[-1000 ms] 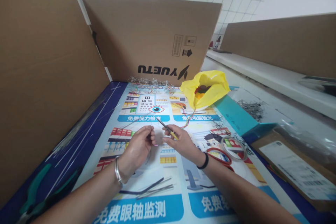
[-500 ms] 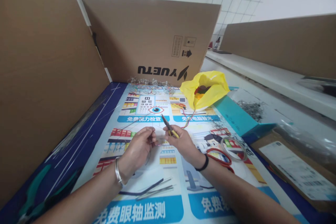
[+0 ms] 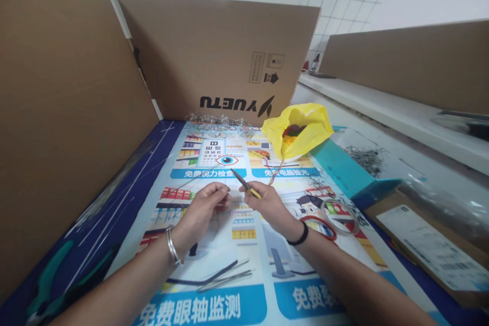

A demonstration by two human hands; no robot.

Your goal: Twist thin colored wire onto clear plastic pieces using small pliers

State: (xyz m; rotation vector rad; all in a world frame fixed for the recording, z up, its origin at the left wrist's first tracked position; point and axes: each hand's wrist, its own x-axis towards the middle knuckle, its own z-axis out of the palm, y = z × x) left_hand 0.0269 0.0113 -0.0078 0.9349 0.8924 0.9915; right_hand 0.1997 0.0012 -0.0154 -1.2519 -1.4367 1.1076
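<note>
Needle-nose pliers point(image 3: 240, 179) with yellow handles are gripped in my right hand point(image 3: 268, 208), their dark tip pointing up and to the left. My left hand point(image 3: 203, 210) is closed in a pinch just left of the pliers. A thin wire point(image 3: 217, 223) hangs below its fingers; the part between the fingertips is too small to make out clearly. Both hands hover over a printed poster sheet point(image 3: 250, 260). Several cut lengths of straight wire point(image 3: 225, 276) lie on the sheet below my hands.
A yellow bag point(image 3: 305, 135) with coloured thread stands at the back right. Beside it are a teal box point(image 3: 349, 173), a parcel point(image 3: 431, 244) and rings of wire point(image 3: 340, 216). Green-handled pliers point(image 3: 51, 275) lie front left. Cardboard panels point(image 3: 214, 51) wall the back and left; tangled wire point(image 3: 217, 122) lies along the back.
My right hand and the pliers have shifted slightly, the tip moving a little left. My left hand's fingers have moved slightly up and to the right, still pinched.
</note>
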